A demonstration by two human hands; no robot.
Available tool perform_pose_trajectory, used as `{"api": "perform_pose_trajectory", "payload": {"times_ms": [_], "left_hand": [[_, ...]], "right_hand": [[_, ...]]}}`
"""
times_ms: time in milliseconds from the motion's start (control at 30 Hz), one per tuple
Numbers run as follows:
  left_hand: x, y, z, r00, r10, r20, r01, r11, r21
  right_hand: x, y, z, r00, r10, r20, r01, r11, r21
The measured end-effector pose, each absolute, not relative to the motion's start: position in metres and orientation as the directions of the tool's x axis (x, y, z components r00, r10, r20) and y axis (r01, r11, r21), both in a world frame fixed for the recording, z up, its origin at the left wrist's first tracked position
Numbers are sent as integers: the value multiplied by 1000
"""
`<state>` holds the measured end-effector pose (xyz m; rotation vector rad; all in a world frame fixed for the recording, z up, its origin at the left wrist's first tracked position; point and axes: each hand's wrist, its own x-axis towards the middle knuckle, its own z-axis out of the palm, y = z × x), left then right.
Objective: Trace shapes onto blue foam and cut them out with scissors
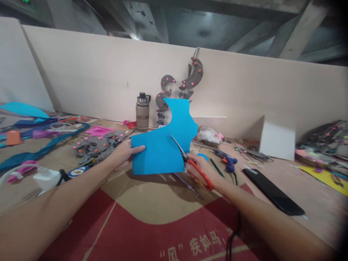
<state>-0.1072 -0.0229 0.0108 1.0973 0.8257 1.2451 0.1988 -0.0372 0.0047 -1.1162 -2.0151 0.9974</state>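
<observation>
Blue sheet [157, 154] was pinched by fingers of the left hand [124, 155]; red-handled scissors [203, 174] were gripped by the right hand [209, 170].

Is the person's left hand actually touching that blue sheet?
Touching: in the head view, the left hand holds the blue sheet at its left edge, its thumb lying across the near face.

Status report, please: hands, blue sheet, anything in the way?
Left hand pinches blue sheet by its left edge. Right hand holds red-handled scissors, blade across sheet's front. Sheet raised, outline partly curved. Glue gun apart, to the right.
</observation>
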Motion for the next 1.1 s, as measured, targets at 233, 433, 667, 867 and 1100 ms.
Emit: {"api": "perform_pose_trajectory", "payload": {"times_ms": [233,433,667,867,1100], "left_hand": [[-105,-26,10,146,988,47,-327,3,945],[-105,-25,11,154,986,70,-334,-15,942],[-107,-24,11,165,982,86,-323,-29,946],[-115,-17,14,88,986,141,-286,-110,952],[-118,-15,14,17,988,154,-215,-147,966]], "right_hand": [[197,-42,8,-451,881,146,435,359,-826],[196,-44,9,-452,881,143,434,357,-827],[197,-42,8,-453,871,189,486,419,-767],[204,-38,13,-538,806,248,595,571,-565],[206,-37,15,-563,779,274,633,621,-463]]}}
